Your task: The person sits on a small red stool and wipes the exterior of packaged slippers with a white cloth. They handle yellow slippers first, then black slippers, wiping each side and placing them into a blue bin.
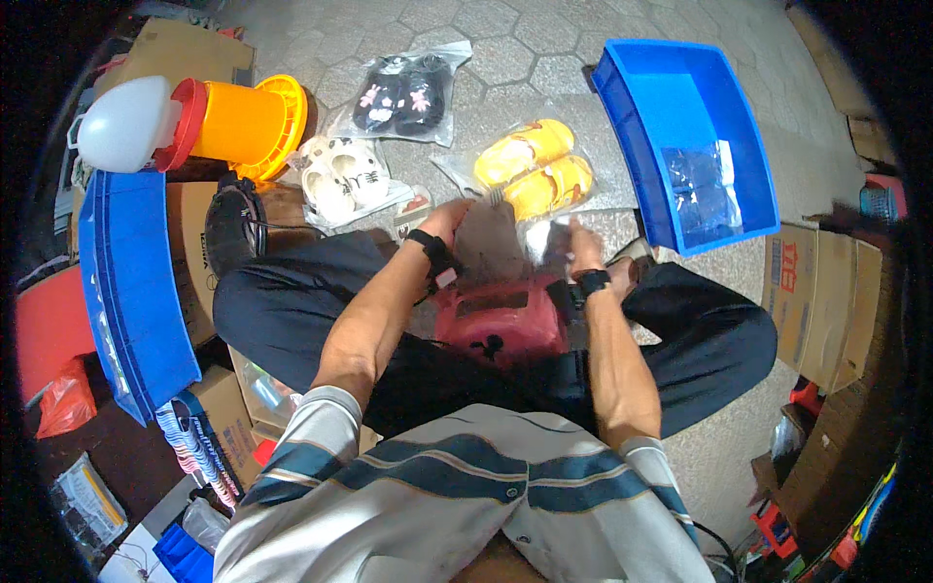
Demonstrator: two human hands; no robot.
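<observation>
In the head view my left hand (446, 218) grips the edge of a blurred brown-grey item (490, 237), perhaps a shoe or a bag, above a pink plastic stool (503, 324) between my legs. My right hand (585, 246) is blurred beside a whitish, shiny thing (539, 237); whether it holds this is unclear. Just beyond my hands lie yellow slippers (547, 182) in a clear bag. White clogs (350, 178) rest on packaging to their left. Farther off, dark clogs with pink charms (404, 98) lie in another clear bag.
A blue plastic bin (652, 160) at the right holds a bagged dark item (696, 189). Cardboard boxes (813, 306) stand nearby. At left are a yellow-and-red feeder-like container (233, 124), a blue bin (138, 284) and a round black fan-like object (235, 222).
</observation>
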